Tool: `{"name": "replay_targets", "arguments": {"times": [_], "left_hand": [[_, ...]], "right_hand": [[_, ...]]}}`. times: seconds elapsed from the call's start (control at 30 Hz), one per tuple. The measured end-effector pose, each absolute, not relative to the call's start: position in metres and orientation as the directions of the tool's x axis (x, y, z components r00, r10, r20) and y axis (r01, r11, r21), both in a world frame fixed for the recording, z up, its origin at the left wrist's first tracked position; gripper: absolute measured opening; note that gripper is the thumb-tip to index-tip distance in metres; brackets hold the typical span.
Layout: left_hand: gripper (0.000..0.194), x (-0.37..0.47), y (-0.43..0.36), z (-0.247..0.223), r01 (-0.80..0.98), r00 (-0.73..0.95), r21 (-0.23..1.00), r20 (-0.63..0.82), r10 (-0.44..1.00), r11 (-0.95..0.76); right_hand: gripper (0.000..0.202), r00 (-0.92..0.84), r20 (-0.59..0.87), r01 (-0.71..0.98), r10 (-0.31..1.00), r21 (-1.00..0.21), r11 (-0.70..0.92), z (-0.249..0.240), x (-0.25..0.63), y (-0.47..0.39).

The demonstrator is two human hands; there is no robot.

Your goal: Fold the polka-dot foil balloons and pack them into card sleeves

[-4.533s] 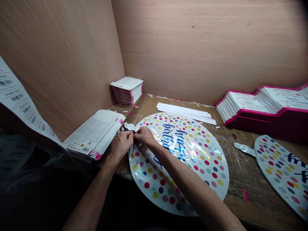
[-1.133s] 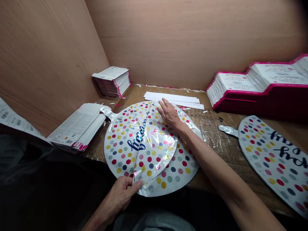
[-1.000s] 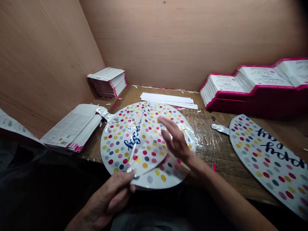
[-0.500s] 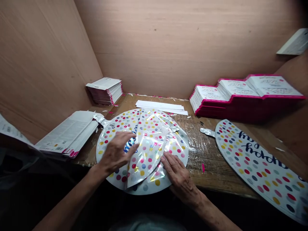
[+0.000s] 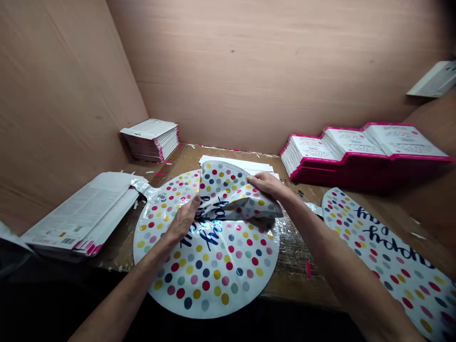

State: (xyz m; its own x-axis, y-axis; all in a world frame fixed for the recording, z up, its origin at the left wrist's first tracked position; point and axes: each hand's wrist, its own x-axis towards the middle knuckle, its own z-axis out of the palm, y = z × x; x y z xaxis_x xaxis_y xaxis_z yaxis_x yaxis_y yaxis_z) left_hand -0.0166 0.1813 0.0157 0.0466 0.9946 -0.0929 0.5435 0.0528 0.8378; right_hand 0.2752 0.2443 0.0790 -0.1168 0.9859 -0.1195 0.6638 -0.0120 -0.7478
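A flat, round foil balloon [image 5: 213, 266], white with coloured dots and dark blue lettering, lies in front of me, its silver tail [image 5: 142, 186] pointing left. Over its far half stands a folded, raised sheet of the same dotted foil [image 5: 226, 179]; whether it belongs to the balloon below or is a second one, I cannot tell. My left hand [image 5: 183, 219] is closed on the sheet's left edge near the middle. With fingers pinched, my right hand [image 5: 269, 184] grips its far right edge. The sheet's lower right corner hangs off the surface.
Another dotted balloon [image 5: 384, 251] lies folded at right, partly behind my right forearm. White printed cards stand stacked at back left [image 5: 149, 137] and near left [image 5: 78, 213]. Pink-edged packs [image 5: 349, 147] line the back right. White paper strips [image 5: 238, 164] lie by the back wall.
The folded foil has been lifted and partly opened, uncovering more of the balloon below. My right hand has moved from the near right of the foil up to its far edge.
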Motion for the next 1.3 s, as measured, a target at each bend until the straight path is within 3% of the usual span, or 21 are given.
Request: {"name": "replay_targets", "arguments": {"times": [0.1, 0.17, 0.27, 0.37, 0.47, 0.57, 0.63, 0.7, 0.77, 0.83, 0.87, 0.93, 1.0, 1.07, 1.13, 1.2, 1.3], "left_hand": [[0.037, -0.005, 0.194, 0.010, 0.732, -0.081, 0.678, -0.010, 0.997, 0.066], [0.031, -0.003, 0.199, 0.006, 0.784, -0.118, 0.614, 0.002, 0.993, 0.092], [0.032, -0.001, 0.202, 0.004, 0.810, -0.136, 0.578, 0.016, 0.991, 0.101], [0.034, 0.005, 0.207, 0.004, 0.856, -0.159, 0.500, 0.009, 0.987, 0.134], [0.031, 0.013, 0.212, 0.005, 0.883, -0.206, 0.428, -0.019, 0.978, 0.194], [0.042, 0.020, 0.210, 0.009, 0.896, -0.239, 0.387, 0.004, 0.971, 0.219], [0.049, 0.025, 0.205, 0.013, 0.919, -0.236, 0.348, 0.118, 0.965, 0.182], [0.053, 0.031, 0.201, 0.015, 0.961, -0.125, 0.273, 0.300, 0.946, 0.041], [0.055, 0.035, 0.201, 0.013, 0.967, 0.131, 0.150, 0.399, 0.907, -0.205], [0.058, 0.036, 0.206, 0.005, 0.940, 0.291, 0.080, 0.326, 0.900, -0.333], [0.061, 0.036, 0.210, -0.001, 0.949, 0.278, 0.076, 0.260, 0.925, -0.307], [0.065, 0.032, 0.216, -0.014, 0.983, 0.149, 0.082, 0.155, 0.977, -0.163], [0.068, 0.028, 0.220, -0.025, 0.993, 0.072, 0.079, 0.129, 0.989, -0.083], [0.068, 0.025, 0.221, -0.030, 0.992, 0.084, 0.080, 0.141, 0.986, -0.096], [0.069, 0.023, 0.220, -0.030, 0.991, 0.081, 0.098, 0.137, 0.987, -0.095], [0.073, 0.023, 0.220, -0.028, 0.987, 0.073, 0.132, 0.120, 0.990, -0.088], [0.081, 0.022, 0.222, -0.026, 0.981, 0.064, 0.174, 0.108, 0.992, -0.083]], "right_hand": [[0.062, 0.051, 0.075, 0.490, 0.996, -0.871, 0.041, 0.043, 0.298, 0.206], [0.073, 0.101, 0.102, 0.378, 0.990, -0.924, 0.057, 0.016, 0.309, 0.173], [0.057, 0.132, 0.092, 0.428, 0.987, -0.903, 0.027, -0.013, 0.312, 0.146], [0.042, 0.255, 0.133, 0.636, 0.958, -0.769, -0.062, -0.021, 0.307, 0.150], [0.039, 0.261, 0.184, 0.834, 0.948, -0.538, -0.125, -0.016, 0.304, 0.165], [0.036, 0.229, 0.187, 0.907, 0.955, -0.398, -0.139, -0.012, 0.302, 0.174], [0.035, 0.213, 0.165, 0.923, 0.963, -0.358, -0.143, -0.012, 0.301, 0.176], [0.036, 0.203, 0.150, 0.936, 0.968, -0.318, -0.147, -0.013, 0.300, 0.177], [0.038, 0.198, 0.129, 0.947, 0.972, -0.280, -0.156, -0.014, 0.299, 0.177], [0.040, 0.198, 0.119, 0.953, 0.973, -0.255, -0.163, -0.013, 0.298, 0.173], [0.039, 0.191, 0.150, 0.957, 0.970, -0.247, -0.150, -0.012, 0.297, 0.170], [0.044, 0.095, 0.293, 0.978, 0.951, -0.207, -0.034, -0.007, 0.293, 0.163], [0.052, -0.166, 0.411, 0.973, 0.897, -0.080, 0.217, -0.001, 0.285, 0.159], [0.047, -0.470, 0.330, 0.876, 0.818, 0.064, 0.478, 0.005, 0.275, 0.162], [0.039, -0.613, 0.151, 0.790, 0.776, 0.129, 0.599, 0.011, 0.265, 0.171], [0.036, -0.599, 0.026, 0.791, 0.801, 0.180, 0.585, 0.014, 0.256, 0.182], [0.041, -0.577, -0.001, 0.790, 0.817, 0.251, 0.559, 0.016, 0.250, 0.188]]}}
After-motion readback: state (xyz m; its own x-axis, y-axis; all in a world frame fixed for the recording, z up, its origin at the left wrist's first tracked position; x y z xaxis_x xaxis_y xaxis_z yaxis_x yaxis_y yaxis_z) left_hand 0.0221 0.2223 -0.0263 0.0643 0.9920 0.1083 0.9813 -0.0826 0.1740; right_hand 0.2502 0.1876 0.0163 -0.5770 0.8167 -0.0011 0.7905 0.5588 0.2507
